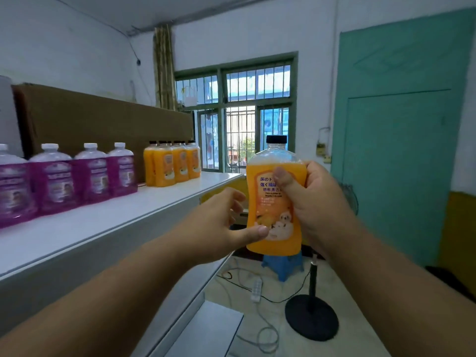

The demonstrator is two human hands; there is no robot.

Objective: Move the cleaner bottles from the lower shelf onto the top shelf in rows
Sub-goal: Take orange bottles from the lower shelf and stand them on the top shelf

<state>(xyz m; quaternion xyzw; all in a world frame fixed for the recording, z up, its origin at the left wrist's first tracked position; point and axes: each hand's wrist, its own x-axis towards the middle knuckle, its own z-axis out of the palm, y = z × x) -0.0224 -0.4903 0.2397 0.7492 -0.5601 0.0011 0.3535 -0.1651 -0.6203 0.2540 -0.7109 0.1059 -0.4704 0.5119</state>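
Note:
An orange cleaner bottle (273, 210) with a black cap is held upright in the air to the right of the white top shelf (108, 222). My right hand (314, 202) grips its right side, thumb across the label. My left hand (219, 222) pinches its lower left edge between thumb and fingers. On the shelf stand several purple bottles (77, 173) with white caps in a row, and beyond them several orange bottles (172, 163) grouped near the far end.
A long brown cardboard box (103, 119) lies behind the bottles on the shelf. Below right are a blue stool (283, 264), a black fan stand (311, 315) with cables and a power strip (256, 291). A barred window (244, 112) and a green door (401, 140) face me.

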